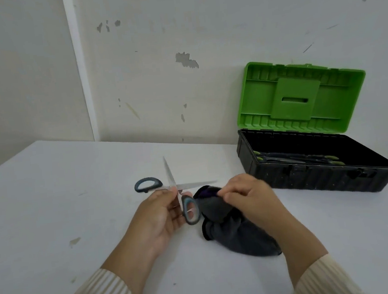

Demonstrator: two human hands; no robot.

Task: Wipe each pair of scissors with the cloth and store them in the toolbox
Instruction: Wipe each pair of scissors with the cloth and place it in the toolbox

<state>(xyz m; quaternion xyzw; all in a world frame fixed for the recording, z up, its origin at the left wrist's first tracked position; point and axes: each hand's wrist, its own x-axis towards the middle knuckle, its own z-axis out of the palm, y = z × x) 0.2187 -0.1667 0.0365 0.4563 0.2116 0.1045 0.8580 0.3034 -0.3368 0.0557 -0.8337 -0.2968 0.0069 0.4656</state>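
Observation:
My left hand (163,213) holds a pair of scissors (171,181) with grey-blue handles near the pivot, its blades spread wide apart. One blade points away from me, the other points right toward the cloth. My right hand (249,195) pinches a dark grey cloth (222,218) that bunches on the table just right of the scissors. The toolbox (311,177) stands open at the right, a black base with a green lid (300,95) leaning back against the wall. Inside it lie other scissors (297,157) with green-tipped handles.
The white table (77,231) meets a scuffed white wall at the back. Its left edge falls away at the far left. Cream ribbed sleeves cover both forearms at the bottom of the view.

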